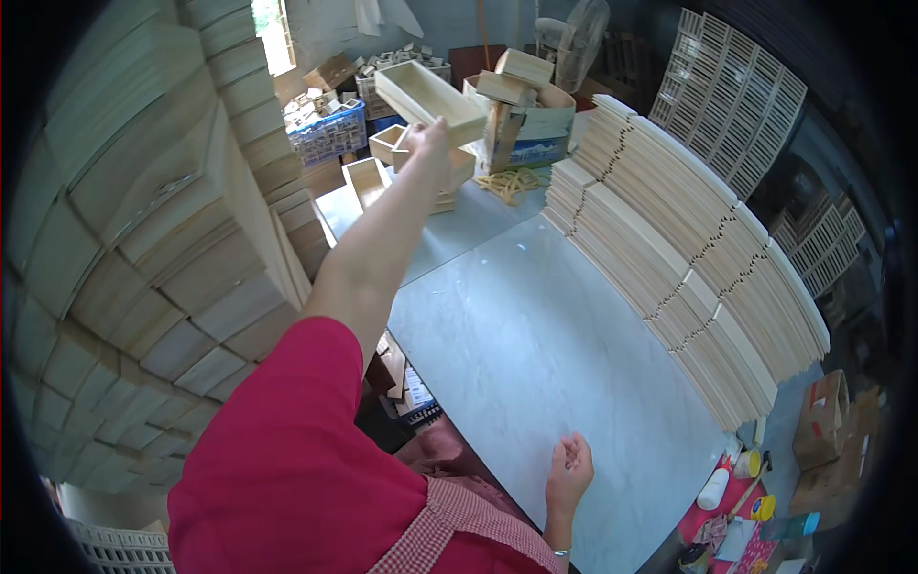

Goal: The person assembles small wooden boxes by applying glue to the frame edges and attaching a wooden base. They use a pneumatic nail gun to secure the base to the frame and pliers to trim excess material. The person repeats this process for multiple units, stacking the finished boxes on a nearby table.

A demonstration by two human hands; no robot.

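Observation:
My left arm stretches far forward over the table. My left hand point(427, 142) is closed on the near end of an unpainted wooden box point(430, 96), a long open-topped one, tilted and raised above other boxes. Below it, smaller wooden boxes point(365, 182) sit on the table's far end, partly hidden by my forearm. Close to my body, my right hand point(571, 469) hangs over the grey marbled tabletop point(535, 354). Its fingers are loosely curled in with nothing seen in them.
Tall stacks of thin wooden boards point(660, 239) line the right side. Piled wooden boxes point(182, 258) rise like a wall at left. A carton point(535, 124), a blue crate point(330, 134) and a fan point(579, 43) stand at the back. Bottles point(714, 488) and a hammer point(760, 469) lie front right.

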